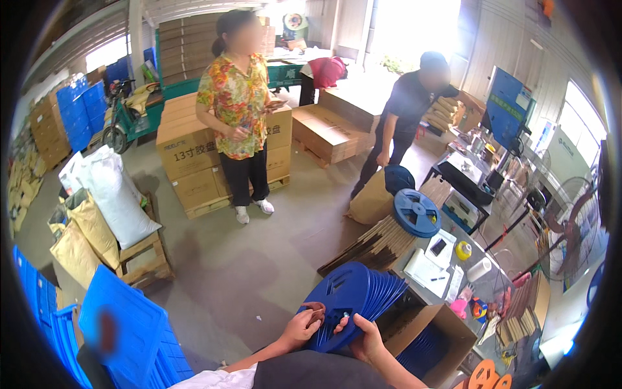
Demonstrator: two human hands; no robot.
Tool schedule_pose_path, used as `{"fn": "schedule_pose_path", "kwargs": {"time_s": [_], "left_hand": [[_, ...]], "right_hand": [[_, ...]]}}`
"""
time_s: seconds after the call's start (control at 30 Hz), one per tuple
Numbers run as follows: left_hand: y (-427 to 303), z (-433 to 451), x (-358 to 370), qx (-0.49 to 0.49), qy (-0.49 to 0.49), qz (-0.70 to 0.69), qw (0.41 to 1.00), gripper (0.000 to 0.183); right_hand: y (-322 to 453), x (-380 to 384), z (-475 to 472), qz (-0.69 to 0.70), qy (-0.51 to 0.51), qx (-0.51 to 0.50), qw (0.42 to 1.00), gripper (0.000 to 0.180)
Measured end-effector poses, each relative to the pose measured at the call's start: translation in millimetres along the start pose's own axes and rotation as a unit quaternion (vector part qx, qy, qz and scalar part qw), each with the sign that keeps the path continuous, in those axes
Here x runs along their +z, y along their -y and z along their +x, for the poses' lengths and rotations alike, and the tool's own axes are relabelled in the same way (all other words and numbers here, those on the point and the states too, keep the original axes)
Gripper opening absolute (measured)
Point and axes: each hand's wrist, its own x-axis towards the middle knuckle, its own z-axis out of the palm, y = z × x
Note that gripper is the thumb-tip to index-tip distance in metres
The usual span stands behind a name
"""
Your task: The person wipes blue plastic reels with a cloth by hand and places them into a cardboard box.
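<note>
A fanned stack of blue plastic reel flanges (pixel 340 296) is tilted up in front of my body. My left hand (pixel 302 327) is at the left face of the stack, closed on a brown cloth (pixel 315 311) that lies against the front disc. My right hand (pixel 362 335) grips the lower right part of the stack, its thumb on the edge and fingertips showing through an opening in the disc. Just right of my right hand, an open cardboard box (pixel 449 330) holds more blue discs (pixel 425 352).
A grey table (pixel 423 265) on the right bears papers, a phone and a tape roll. Blue reels (pixel 417 212) lie on flattened cardboard (pixel 374 243). One person (pixel 238 107) stands ahead, another (pixel 408 112) leans over a sack, a third (pixel 325 75) bends behind. Blue crates (pixel 124 326) stand left.
</note>
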Motion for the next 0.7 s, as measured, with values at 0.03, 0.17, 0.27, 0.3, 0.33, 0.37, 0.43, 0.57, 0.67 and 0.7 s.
{"fn": "schedule_pose_path", "kwargs": {"time_s": [0.03, 0.17, 0.27, 0.3, 0.33, 0.37, 0.43, 0.57, 0.67, 0.7], "left_hand": [[-3.4, -0.1, -0.1, -0.01, -0.001, -0.001, 1.0, 0.033], [8.2, 14.7, 3.2, 0.047, -0.005, 0.021, 0.999, 0.034], [17.4, 17.2, 6.9, 0.05, 0.008, 0.04, 0.998, 0.034], [17.3, 16.2, 7.4, 0.048, 0.011, 0.05, 0.998, 0.033], [16.1, 15.6, 7.5, 0.046, 0.014, 0.061, 0.997, 0.033], [13.1, 13.6, 8.0, 0.03, 0.009, 0.06, 0.998, 0.032], [3.9, 9.6, 8.5, -0.001, -0.002, 0.059, 0.998, 0.03], [7.5, 7.9, 10.9, 0.013, 0.007, 0.066, 0.998, 0.027], [-1.5, 4.3, 12.2, 0.014, 0.015, 0.03, 0.999, 0.025], [-3.2, 3.2, 13.0, 0.018, 0.033, 0.017, 0.999, 0.025]], "right_hand": [[0.3, -0.3, -1.4, 0.001, 0.0, -0.001, 1.0, 0.024], [0.3, 1.2, -5.9, -0.015, 0.008, -0.011, 1.0, 0.025], [0.1, -0.6, -8.0, -0.011, 0.012, -0.01, 1.0, 0.025], [-0.5, -1.9, -8.6, -0.004, 0.013, -0.007, 1.0, 0.025], [-1.2, -3.6, -8.4, 0.002, 0.007, -0.012, 1.0, 0.025], [-2.2, -5.8, -7.8, 0.008, 0.0, -0.016, 1.0, 0.025], [-3.3, -9.1, -7.0, 0.023, -0.006, -0.023, 0.999, 0.024], [-3.7, -13.2, -8.6, 0.044, -0.007, -0.031, 0.999, 0.023], [-1.6, -11.4, -14.6, 0.021, -0.033, -0.043, 0.998, 0.028], [-0.4, -11.8, -17.1, 0.006, -0.05, -0.049, 0.998, 0.031]]}}
